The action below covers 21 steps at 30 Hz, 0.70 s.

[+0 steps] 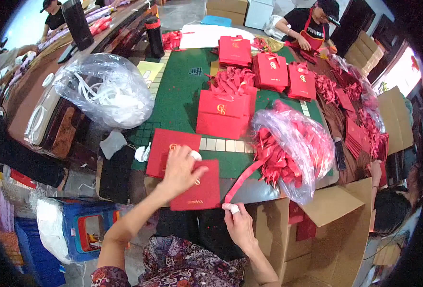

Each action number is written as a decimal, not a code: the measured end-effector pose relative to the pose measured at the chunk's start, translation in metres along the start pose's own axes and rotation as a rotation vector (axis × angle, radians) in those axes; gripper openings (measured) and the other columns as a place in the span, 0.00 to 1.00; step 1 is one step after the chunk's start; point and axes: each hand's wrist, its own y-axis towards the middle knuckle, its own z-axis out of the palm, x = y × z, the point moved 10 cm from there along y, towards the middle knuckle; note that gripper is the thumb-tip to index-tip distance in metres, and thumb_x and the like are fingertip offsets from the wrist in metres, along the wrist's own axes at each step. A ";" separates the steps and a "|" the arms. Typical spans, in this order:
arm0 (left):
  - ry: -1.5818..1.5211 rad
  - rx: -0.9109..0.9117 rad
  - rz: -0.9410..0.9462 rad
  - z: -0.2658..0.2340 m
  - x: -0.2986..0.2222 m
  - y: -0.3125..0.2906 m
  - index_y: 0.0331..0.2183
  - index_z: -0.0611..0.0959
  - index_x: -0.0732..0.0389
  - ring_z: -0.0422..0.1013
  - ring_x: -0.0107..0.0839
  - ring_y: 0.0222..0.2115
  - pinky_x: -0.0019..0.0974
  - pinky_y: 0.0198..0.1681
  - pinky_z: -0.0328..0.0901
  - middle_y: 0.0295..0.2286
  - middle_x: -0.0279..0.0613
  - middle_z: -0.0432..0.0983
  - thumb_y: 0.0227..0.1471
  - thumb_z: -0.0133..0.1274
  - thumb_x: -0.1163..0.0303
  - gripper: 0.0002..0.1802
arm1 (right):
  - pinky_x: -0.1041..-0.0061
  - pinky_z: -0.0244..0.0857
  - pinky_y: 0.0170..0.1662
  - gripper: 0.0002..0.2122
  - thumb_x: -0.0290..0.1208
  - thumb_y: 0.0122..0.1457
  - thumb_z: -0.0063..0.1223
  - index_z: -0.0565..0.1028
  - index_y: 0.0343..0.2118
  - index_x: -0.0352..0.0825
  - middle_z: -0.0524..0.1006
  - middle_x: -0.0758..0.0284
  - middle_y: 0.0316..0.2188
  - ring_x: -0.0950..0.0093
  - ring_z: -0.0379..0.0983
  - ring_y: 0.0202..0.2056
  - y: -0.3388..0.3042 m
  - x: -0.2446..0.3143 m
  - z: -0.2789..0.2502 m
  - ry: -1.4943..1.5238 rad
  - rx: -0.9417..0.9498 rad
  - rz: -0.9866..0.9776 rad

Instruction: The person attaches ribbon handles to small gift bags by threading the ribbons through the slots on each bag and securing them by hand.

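Over two flat red paper gift bags at the table's near edge lies my left hand (179, 166), thumb apart from the fingers, a white wrap on one finger. The nearer bag (204, 191) overlaps the farther bag (159, 142) and juts over the edge; both carry gold print. To the right, my right hand (240, 225) pinches the end of a red ribbon (243, 182), also with a white wrap on a fingertip. That ribbon runs up to a clear plastic bag (312, 148) stuffed with red ribbons.
Stacked red gift bags (223, 112) with ribbon handles stand on the green table mat (178, 91). A clear bag of white cords (106, 91) sits left. An open cardboard box (333, 239) is below right, blue stools (72, 229) below left. A co-worker (312, 28) works at the far right.
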 end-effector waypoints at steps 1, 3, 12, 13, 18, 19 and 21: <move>-0.001 0.049 -0.020 0.007 -0.012 -0.008 0.32 0.80 0.58 0.67 0.45 0.36 0.46 0.39 0.60 0.31 0.42 0.70 0.42 0.67 0.55 0.20 | 0.61 0.70 0.35 0.12 0.18 0.56 0.56 0.75 0.43 0.35 0.74 0.56 0.34 0.53 0.75 0.33 0.000 0.000 0.001 0.004 0.007 0.005; -0.028 0.104 -0.019 0.025 -0.033 -0.019 0.32 0.80 0.59 0.66 0.44 0.35 0.46 0.38 0.59 0.31 0.43 0.69 0.44 0.66 0.55 0.20 | 0.63 0.71 0.36 0.12 0.18 0.56 0.56 0.75 0.44 0.32 0.75 0.56 0.33 0.55 0.76 0.33 0.002 -0.008 0.002 -0.041 0.030 0.052; -0.098 0.250 -0.120 0.037 -0.054 -0.037 0.33 0.79 0.60 0.66 0.44 0.36 0.45 0.39 0.59 0.31 0.43 0.71 0.46 0.65 0.59 0.17 | 0.66 0.70 0.37 0.09 0.25 0.52 0.64 0.80 0.37 0.33 0.77 0.60 0.33 0.60 0.75 0.34 0.010 -0.002 -0.027 -0.005 -0.108 0.003; -0.105 0.262 -0.125 0.039 -0.056 -0.040 0.33 0.79 0.60 0.66 0.44 0.37 0.45 0.40 0.59 0.31 0.43 0.71 0.46 0.65 0.59 0.17 | 0.66 0.70 0.38 0.09 0.25 0.52 0.64 0.80 0.37 0.34 0.77 0.61 0.32 0.60 0.75 0.35 0.011 0.003 -0.028 -0.020 -0.127 -0.032; -0.182 0.294 -0.159 0.036 -0.062 -0.045 0.36 0.80 0.59 0.67 0.45 0.38 0.45 0.41 0.58 0.32 0.44 0.71 0.47 0.63 0.67 0.13 | 0.65 0.69 0.35 0.08 0.25 0.52 0.65 0.78 0.36 0.33 0.78 0.60 0.30 0.60 0.75 0.31 0.012 -0.010 -0.015 0.088 -0.161 0.158; -0.215 0.301 -0.170 0.035 -0.062 -0.046 0.36 0.80 0.59 0.67 0.45 0.38 0.45 0.42 0.58 0.32 0.44 0.71 0.47 0.61 0.69 0.12 | 0.63 0.68 0.34 0.08 0.25 0.53 0.64 0.78 0.35 0.32 0.77 0.59 0.28 0.59 0.75 0.30 0.015 -0.004 -0.018 0.096 -0.206 0.084; -0.227 0.313 -0.177 0.034 -0.064 -0.045 0.37 0.80 0.60 0.67 0.45 0.38 0.45 0.42 0.58 0.32 0.45 0.72 0.47 0.61 0.71 0.12 | 0.63 0.68 0.33 0.07 0.24 0.54 0.63 0.77 0.35 0.32 0.77 0.59 0.28 0.59 0.75 0.30 0.018 -0.004 -0.017 0.039 -0.221 0.095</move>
